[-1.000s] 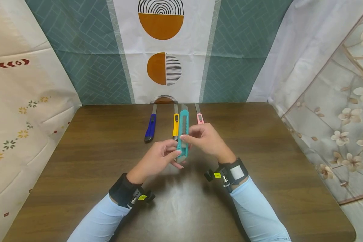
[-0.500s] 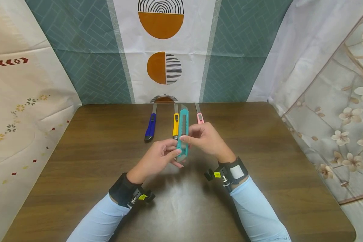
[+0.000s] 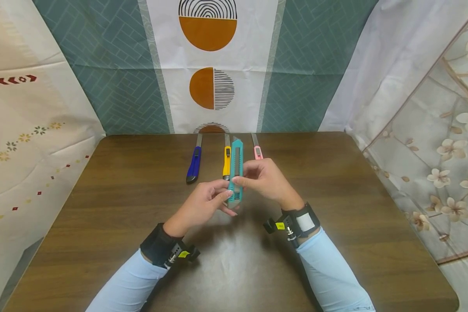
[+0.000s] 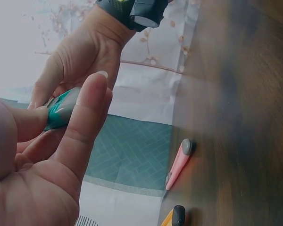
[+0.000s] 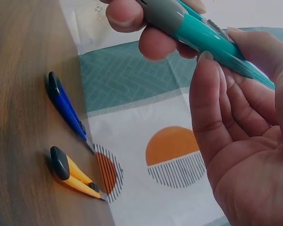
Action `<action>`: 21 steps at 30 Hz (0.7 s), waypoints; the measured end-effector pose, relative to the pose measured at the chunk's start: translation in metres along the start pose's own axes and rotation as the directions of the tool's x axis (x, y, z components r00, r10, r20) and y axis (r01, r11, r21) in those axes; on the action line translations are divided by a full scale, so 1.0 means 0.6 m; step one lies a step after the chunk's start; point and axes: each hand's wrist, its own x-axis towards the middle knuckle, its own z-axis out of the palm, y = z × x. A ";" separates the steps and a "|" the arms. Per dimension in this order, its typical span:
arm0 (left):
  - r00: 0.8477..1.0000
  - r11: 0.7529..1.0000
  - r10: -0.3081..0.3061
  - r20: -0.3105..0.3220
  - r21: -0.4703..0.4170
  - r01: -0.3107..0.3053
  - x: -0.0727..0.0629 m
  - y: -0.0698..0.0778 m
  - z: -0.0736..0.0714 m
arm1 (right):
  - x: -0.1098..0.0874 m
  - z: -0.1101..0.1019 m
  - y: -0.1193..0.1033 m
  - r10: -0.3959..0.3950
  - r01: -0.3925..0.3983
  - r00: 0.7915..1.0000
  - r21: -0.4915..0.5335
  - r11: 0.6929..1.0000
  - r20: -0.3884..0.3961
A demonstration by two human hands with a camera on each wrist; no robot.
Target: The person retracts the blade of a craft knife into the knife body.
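A teal box cutter (image 3: 237, 158) with a grey end is held up above the table between both hands, its long side pointing away from me. My left hand (image 3: 204, 201) pinches its near end between thumb and fingers; in the left wrist view that grey end (image 4: 66, 108) shows by the thumb. My right hand (image 3: 267, 180) grips the middle of the body from the right, thumb on its upper face. Behind it lies a yellow box cutter (image 3: 227, 161), partly covered. A blue box cutter (image 3: 194, 164) lies to the left, and a pink box cutter (image 3: 258, 151) lies beyond my right hand.
The brown wooden table (image 3: 121, 208) ends at the back against a hanging green and white cloth (image 3: 312, 65). The three lying cutters have their blades extended towards that back edge. Patterned cloths (image 3: 448, 173) hang on both sides.
The teal box cutter has shifted very slightly in the hands, its near end a little. Both hands stay in nearly the same place, and the lying cutters have not moved.
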 end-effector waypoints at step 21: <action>1.000 1.000 -0.018 -0.012 0.008 0.018 0.002 -0.002 -0.004 | -0.001 0.000 0.004 0.051 -0.047 0.996 -0.055 0.997 0.068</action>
